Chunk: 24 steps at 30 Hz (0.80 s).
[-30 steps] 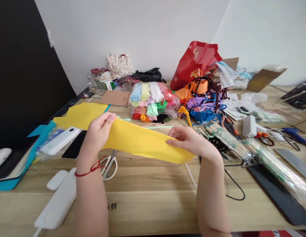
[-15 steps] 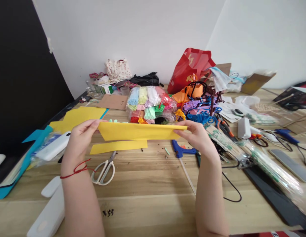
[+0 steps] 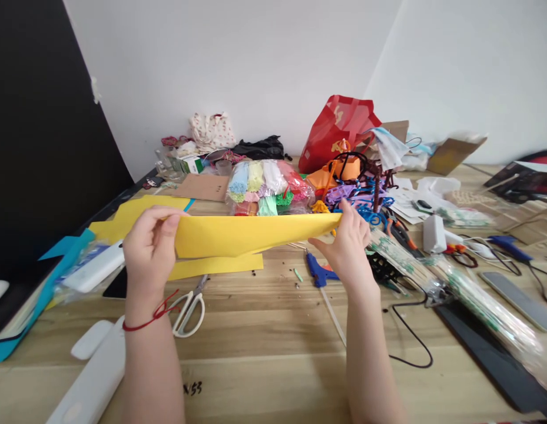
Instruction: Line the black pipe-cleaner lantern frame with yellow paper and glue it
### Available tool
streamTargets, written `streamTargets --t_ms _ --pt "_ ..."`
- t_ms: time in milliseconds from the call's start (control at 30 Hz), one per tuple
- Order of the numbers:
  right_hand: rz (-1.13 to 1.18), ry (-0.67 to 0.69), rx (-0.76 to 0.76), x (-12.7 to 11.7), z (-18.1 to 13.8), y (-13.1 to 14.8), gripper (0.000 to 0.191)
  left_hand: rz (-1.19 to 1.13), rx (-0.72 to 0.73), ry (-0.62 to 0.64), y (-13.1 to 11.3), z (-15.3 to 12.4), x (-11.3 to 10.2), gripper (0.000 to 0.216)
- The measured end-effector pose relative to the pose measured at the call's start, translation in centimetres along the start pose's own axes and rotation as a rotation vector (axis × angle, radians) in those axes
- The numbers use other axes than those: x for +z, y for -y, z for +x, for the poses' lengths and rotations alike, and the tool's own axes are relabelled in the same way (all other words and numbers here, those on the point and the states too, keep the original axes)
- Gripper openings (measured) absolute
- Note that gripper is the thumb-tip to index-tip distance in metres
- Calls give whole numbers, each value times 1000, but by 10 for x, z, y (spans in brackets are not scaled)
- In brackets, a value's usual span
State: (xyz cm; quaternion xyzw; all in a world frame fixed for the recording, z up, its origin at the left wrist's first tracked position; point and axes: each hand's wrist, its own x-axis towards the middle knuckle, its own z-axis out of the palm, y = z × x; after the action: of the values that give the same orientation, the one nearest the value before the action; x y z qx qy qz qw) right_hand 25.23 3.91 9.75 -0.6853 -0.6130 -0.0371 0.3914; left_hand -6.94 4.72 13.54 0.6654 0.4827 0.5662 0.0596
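Observation:
A folded strip of yellow paper (image 3: 247,232) is held up level above the table. My left hand (image 3: 152,241) pinches its left end between thumb and bent fingers. At the right end, the fingers of my right hand (image 3: 350,241) touch the paper's narrow tip, while the thumb stands apart below it. Under the raised paper lies another yellow strip (image 3: 224,266) on the table. White-handled scissors (image 3: 189,315) lie by my left wrist, their blades partly beneath that strip. Beyond the right thumb is a blue glue gun (image 3: 317,271).
Bagged coloured bundles (image 3: 268,185) sit behind the paper. A red bag (image 3: 337,129) and tangled pipe cleaners (image 3: 344,191) stand at the back right. More yellow sheets (image 3: 132,212) lie left. Packs of sticks (image 3: 485,306) and a black cable (image 3: 414,330) lie to the right.
My right hand has turned upward and its thumb has come away from the paper. The paper's right end has risen slightly. My left hand still grips the other end.

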Motion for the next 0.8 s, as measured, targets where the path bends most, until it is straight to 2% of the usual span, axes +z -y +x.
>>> streamTargets --t_ms 100,167,233,333,400,467,567,633,800 --pt "-23 -65 -29 -5 -6 16 113 69 -12 5 -8 -2 2 16" --pt "12 -25 -95 -9 -9 26 112 127 7 53 -11 -3 4 16" --pt "111 110 -213 -12 -12 37 98 149 39 91 -14 -4 8 16" --pt "345 304 -341 -10 -18 57 60 148 102 179 -23 -7 18 17" --pt "503 356 -357 -6 -22 71 36 137 176 275 -31 -9 25 17" --pt "614 353 -356 -3 -26 83 19 103 268 355 -41 -11 31 18" --pt "684 325 -319 -3 -30 93 16 76 363 415 -53 -15 34 19" --pt "700 370 -276 -6 -31 94 17 77 372 441 -58 -15 32 19" --pt "706 548 -208 -18 -25 85 20 91 249 449 -56 -14 26 19"
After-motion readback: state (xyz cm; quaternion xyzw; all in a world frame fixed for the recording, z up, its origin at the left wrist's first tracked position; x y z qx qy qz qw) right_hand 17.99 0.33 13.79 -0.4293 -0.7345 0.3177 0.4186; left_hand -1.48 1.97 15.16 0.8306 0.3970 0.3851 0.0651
